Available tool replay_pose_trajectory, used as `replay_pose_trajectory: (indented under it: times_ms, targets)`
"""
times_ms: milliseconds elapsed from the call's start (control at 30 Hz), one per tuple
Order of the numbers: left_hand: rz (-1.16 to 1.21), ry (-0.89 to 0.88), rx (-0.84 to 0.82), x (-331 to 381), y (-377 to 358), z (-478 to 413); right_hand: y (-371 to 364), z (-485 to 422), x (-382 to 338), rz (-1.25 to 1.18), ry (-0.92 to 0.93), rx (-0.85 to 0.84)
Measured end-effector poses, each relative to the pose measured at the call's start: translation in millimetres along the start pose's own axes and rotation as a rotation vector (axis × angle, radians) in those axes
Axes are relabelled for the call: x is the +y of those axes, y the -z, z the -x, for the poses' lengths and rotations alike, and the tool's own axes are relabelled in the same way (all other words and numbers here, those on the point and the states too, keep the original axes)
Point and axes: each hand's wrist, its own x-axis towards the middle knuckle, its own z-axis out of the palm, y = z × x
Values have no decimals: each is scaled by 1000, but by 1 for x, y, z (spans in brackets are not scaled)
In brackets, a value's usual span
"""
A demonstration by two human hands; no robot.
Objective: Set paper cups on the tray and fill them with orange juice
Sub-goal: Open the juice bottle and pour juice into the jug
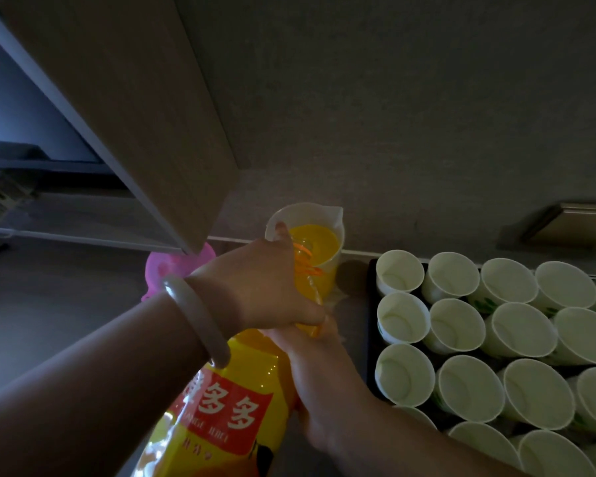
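Your left hand (265, 287) is curled over the neck of the orange juice bottle (227, 414), fingers wrapped round it, with the thumb lifted against the near rim of the measuring jug (307, 205); whether the thumb actually touches that rim cannot be told. A pale bangle (197, 318) sits on that wrist. Your right hand (310, 373) grips the bottle's shoulder from the side, just in front of the jug, fingers closed round the plastic. The bottle is tilted with its mouth over the jug's opening and its red label facing up. The jug stands against the wall, spout pointing right, and holds orange juice (319, 244) well up its sides. Just right of the jug lies a dark tray (372, 304) packed with white paper cups (399, 270) in close rows, rims touching, their insides bare. Left of the jug, behind your left wrist, is a pink plastic object (172, 266), partly hidden under a cabinet door (135, 115).
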Motion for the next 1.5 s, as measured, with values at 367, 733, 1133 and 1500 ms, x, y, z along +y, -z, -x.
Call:
replay_pose_trajectory:
  times_ms: [367, 733, 1133, 1500]
  targets:
    - [-62, -19, -34, -2, 4, -1, -7, -2, 8, -29, -26, 57]
    - [-99, -36, -19, -5, 6, -7, -9, -4, 8, -34, -13, 93]
    - [-109, -78, 19, -11, 5, -8, -11, -5, 8, -59, -38, 29]
    - [-152, -73, 13, -9, 6, -6, -12, -5, 8, -29, -26, 47]
